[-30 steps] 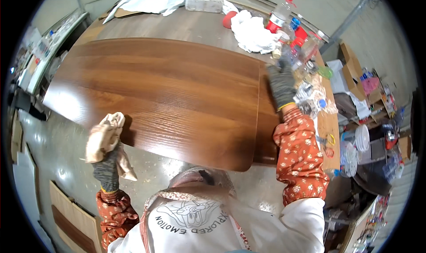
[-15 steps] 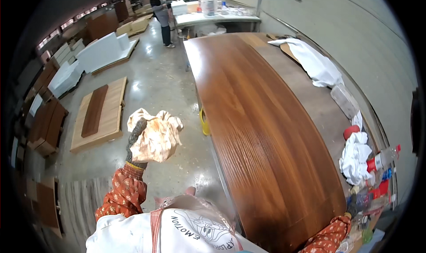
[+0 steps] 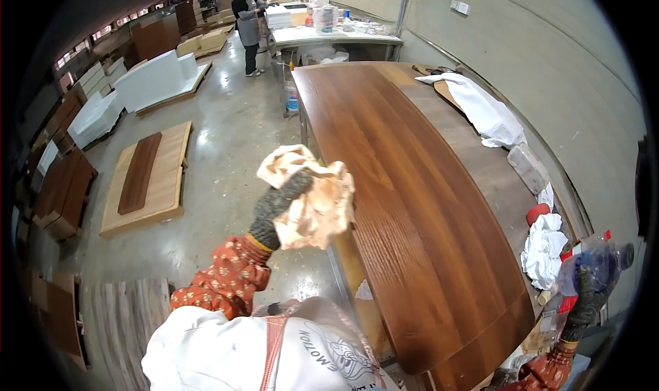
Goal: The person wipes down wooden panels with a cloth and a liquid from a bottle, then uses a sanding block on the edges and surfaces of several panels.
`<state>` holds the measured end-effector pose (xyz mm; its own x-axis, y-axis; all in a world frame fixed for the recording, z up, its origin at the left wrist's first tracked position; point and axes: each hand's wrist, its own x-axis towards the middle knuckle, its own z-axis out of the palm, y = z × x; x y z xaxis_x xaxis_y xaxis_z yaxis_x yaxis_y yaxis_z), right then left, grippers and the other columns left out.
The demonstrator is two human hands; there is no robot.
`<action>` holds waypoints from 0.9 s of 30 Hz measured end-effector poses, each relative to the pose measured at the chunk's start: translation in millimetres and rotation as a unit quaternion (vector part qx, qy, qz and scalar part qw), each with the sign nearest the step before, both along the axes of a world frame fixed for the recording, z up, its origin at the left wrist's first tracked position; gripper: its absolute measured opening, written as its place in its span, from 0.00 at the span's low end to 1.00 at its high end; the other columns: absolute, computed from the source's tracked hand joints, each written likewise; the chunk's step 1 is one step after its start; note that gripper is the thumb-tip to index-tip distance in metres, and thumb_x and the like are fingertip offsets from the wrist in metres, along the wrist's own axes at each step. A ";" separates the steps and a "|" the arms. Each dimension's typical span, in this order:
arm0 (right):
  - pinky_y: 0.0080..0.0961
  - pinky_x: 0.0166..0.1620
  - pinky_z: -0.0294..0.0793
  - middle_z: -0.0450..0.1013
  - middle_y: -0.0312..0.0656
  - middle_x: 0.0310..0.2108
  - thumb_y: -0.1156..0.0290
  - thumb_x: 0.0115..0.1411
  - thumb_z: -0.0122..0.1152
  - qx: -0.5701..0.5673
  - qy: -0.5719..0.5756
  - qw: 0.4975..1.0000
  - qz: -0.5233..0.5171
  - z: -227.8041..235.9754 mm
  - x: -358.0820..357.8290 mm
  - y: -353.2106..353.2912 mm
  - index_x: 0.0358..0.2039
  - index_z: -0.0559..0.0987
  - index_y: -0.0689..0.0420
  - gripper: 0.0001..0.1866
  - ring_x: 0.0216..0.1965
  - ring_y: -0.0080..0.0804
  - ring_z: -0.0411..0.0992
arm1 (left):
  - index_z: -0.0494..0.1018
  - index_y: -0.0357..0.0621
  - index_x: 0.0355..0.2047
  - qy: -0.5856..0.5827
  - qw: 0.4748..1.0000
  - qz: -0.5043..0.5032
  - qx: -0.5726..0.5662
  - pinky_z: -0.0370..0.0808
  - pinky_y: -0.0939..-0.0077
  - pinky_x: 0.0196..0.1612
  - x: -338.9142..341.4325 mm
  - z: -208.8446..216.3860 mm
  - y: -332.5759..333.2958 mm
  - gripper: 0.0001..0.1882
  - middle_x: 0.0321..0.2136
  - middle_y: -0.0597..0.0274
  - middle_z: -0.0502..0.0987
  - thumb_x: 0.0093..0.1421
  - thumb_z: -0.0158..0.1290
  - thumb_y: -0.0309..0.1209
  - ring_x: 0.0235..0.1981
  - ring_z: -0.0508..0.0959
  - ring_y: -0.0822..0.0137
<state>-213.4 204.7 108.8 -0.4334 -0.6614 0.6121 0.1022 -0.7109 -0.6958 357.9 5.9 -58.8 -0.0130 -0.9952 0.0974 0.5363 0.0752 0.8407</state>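
Note:
My left hand [image 3: 280, 202], in a dark grey knit glove, grips a crumpled cream cloth [image 3: 321, 209] with brownish stains. The cloth hangs at the left long edge of a glossy brown wood-grain panel [image 3: 419, 226]. At the far right, my right hand [image 3: 585, 302], gloved the same way, is closed around a clear, bluish plastic bottle [image 3: 596, 266] that lies tilted with its neck to the right. Part of its fingers are hidden behind the bottle. Beside it are a crumpled white cloth [image 3: 544, 252] and a red round object [image 3: 537, 214].
Along the panel's right side lie a clear plastic box [image 3: 528, 168] and a white sheet [image 3: 480, 110], near the wall. On the floor at left rests a light wooden board [image 3: 168, 178] with a brown plank [image 3: 141, 175]. A person [image 3: 248, 27] stands by a cluttered white-topped table [image 3: 336, 36].
My left hand has carried the cloth rightward to the panel's edge. My right hand has moved up and outward and now holds the bottle. The whole view has shifted slightly.

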 end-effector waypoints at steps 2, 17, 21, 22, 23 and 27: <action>0.23 0.32 0.74 0.73 0.43 0.40 0.67 0.64 0.51 0.045 0.040 0.985 0.163 18.6 105.8 -12.1 0.44 0.71 0.59 0.11 0.35 0.26 0.72 | 0.69 0.38 0.45 -0.122 0.989 0.001 -0.089 0.79 0.66 0.44 -11.5 -25.4 -20.4 0.17 0.39 0.54 0.77 0.57 0.58 0.29 0.38 0.79 0.60; 0.44 0.44 0.64 0.70 0.47 0.33 0.63 0.51 0.56 0.159 0.853 0.485 -0.108 -30.5 408.2 -134.4 0.41 0.75 0.54 0.16 0.38 0.45 0.69 | 0.70 0.36 0.49 0.282 0.884 -0.331 0.173 0.76 0.73 0.48 6.4 -9.6 3.8 0.17 0.43 0.56 0.76 0.62 0.52 0.31 0.42 0.77 0.65; 0.42 0.42 0.67 0.70 0.46 0.31 0.59 0.51 0.55 0.071 0.858 0.497 -0.109 -39.9 419.6 -147.2 0.38 0.75 0.54 0.16 0.38 0.44 0.70 | 0.70 0.38 0.50 -0.160 0.955 -0.248 -0.025 0.76 0.75 0.42 -1.4 -45.6 -1.0 0.17 0.40 0.56 0.77 0.63 0.48 0.32 0.38 0.78 0.66; 0.42 0.42 0.67 0.70 0.46 0.31 0.59 0.51 0.55 0.101 0.855 0.495 -0.120 -38.2 420.7 -148.1 0.38 0.75 0.54 0.16 0.38 0.44 0.70 | 0.70 0.36 0.51 -0.498 0.828 -0.165 -0.199 0.75 0.79 0.42 -5.4 -55.7 -2.4 0.18 0.42 0.56 0.77 0.62 0.48 0.29 0.40 0.77 0.68; 0.41 0.41 0.68 0.70 0.46 0.31 0.60 0.51 0.55 0.116 0.852 0.503 -0.091 -32.1 424.1 -149.8 0.38 0.75 0.54 0.16 0.37 0.44 0.70 | 0.70 0.38 0.51 -0.562 0.775 -0.075 -0.279 0.74 0.77 0.42 -6.8 -52.4 8.5 0.18 0.42 0.56 0.76 0.62 0.48 0.29 0.40 0.77 0.66; 0.39 0.38 0.69 0.70 0.44 0.30 0.60 0.50 0.55 0.207 0.812 0.545 -0.009 -12.7 416.0 -164.7 0.37 0.74 0.54 0.15 0.36 0.43 0.70 | 0.69 0.43 0.53 -0.493 0.791 0.056 -0.358 0.74 0.72 0.40 15.0 -8.7 12.3 0.19 0.43 0.57 0.76 0.60 0.49 0.30 0.39 0.77 0.61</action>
<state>202.6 39.9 96.1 0.4491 -0.8935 -0.0016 -0.8927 -0.4488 0.0413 372.9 18.2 -67.4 -0.3500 -0.6901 0.6335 -0.3968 0.7218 0.5671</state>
